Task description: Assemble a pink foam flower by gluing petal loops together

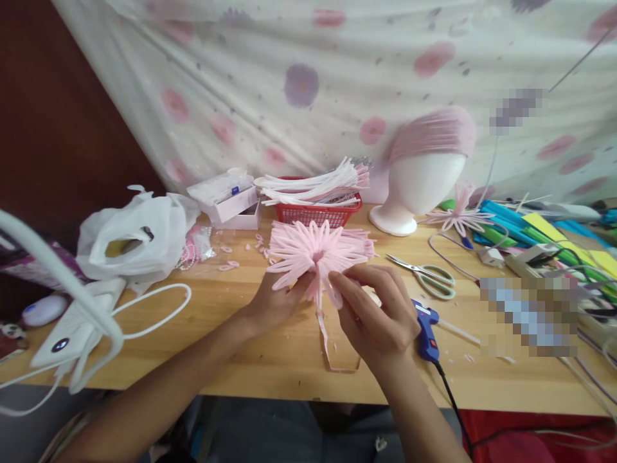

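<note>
A pink flower of looped pipe cleaners is held above the middle of the wooden table, its many petals fanned outward. My left hand grips it from below on the left, the fingers partly hidden under the petals. With thumb and fingertips, my right hand pinches a petal at the lower right of the flower. A thin pale pink strip hangs down between the hands toward the table. Behind the flower lies a bundle of pink pipe cleaners, partly covered by it.
A red basket holds white and pink pipe cleaners. Right of it stands a white foam head. Scissors and a blue glue gun with a cord lie near my right hand. At left are a white plastic bag and a white cable.
</note>
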The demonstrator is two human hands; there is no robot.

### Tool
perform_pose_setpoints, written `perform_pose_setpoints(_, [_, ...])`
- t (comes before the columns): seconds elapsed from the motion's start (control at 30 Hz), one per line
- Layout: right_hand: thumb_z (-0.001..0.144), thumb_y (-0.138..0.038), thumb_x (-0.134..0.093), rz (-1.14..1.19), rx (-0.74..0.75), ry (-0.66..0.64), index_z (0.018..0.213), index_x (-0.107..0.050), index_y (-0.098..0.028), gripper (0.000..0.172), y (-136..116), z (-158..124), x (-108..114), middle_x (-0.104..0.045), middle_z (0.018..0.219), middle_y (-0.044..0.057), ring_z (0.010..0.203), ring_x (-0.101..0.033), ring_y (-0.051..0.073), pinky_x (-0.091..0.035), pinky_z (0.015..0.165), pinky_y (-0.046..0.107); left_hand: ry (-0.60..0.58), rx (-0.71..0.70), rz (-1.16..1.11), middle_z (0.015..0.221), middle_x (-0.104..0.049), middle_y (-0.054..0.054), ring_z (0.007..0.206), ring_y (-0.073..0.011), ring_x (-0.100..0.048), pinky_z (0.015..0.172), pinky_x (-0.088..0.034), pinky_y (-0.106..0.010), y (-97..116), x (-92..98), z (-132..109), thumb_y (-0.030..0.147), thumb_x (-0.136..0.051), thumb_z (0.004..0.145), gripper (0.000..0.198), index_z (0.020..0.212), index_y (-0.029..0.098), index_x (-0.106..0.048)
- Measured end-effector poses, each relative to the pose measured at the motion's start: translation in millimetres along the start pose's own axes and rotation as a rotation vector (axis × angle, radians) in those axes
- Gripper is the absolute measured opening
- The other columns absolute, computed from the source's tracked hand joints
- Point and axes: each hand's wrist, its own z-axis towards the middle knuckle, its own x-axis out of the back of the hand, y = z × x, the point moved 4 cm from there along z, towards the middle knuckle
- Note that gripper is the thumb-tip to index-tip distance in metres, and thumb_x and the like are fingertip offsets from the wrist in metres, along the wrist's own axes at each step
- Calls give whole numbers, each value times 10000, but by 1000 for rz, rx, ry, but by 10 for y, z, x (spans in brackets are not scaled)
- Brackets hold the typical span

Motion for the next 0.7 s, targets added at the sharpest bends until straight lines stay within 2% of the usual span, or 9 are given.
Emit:
perform_pose_setpoints(0.17, [853, -2, -638, 27, -93, 24, 1011, -718, -226, 285, -40, -48, -45, -678, 901, 82, 822, -644, 201, -547, 722, 344, -32, -28, 5, 1099, -789, -75, 1152, -267, -687, 1099, -477, -417, -6, -1, 2, 376, -579, 999, 278, 1025, 205, -797])
perform_pose_setpoints(0.33, [864, -12, -655, 67, -207, 24, 967, -698, -223, 238, -6, -115, -78, -668, 897, 55, 809, -639, 181, -532, 708, 328, 23, -75, -4, 876, -781, -55, 1020, -256, -722, 977, -541, -378, -61, 23, 18, 347, -652, 962, 241, 830, 196, -785])
perform_pose_setpoints(0.43, [863, -12, -665, 73, -233, 8, 959, -702, -207, 220, -8, -143, -94, -659, 885, 48, 804, -644, 175, -518, 698, 316, 47, -107, -6, 841, -768, -47, 932, -232, -723, 920, -553, -360, -81, 21, 26, 321, -653, 960, 240, 792, 200, -773])
perform_pose_setpoints(0.53, [879, -26, -648, 74, -259, -12, 971, -723, -204, 214, -1, -178, -130, -644, 883, 48, 797, -643, 172, -511, 670, 302, 60, -121, -2, 896, -782, -51, 912, -228, -720, 896, -555, -362, -90, 22, 20, 305, -681, 937, 173, 843, 207, -788])
perform_pose_setpoints(0.63, [890, -41, -648, 77, -282, -20, 958, -731, -202, 193, 33, -211, -176, -636, 890, 48, 796, -642, 170, -516, 673, 301, 61, -66, -18, 992, -794, -76, 985, -255, -723, 942, -550, -389, -117, 42, -6, 289, -744, 870, 117, 923, 203, -802])
perform_pose_setpoints(0.7, [893, -39, -648, 78, -289, -15, 955, -729, -194, 185, 63, -218, -199, -632, 886, 49, 807, -641, 172, -518, 687, 303, 45, 46, -116, 997, -792, -89, 968, -255, -725, 935, -563, -394, -164, 73, -26, 282, -765, 826, 141, 926, 188, -799])
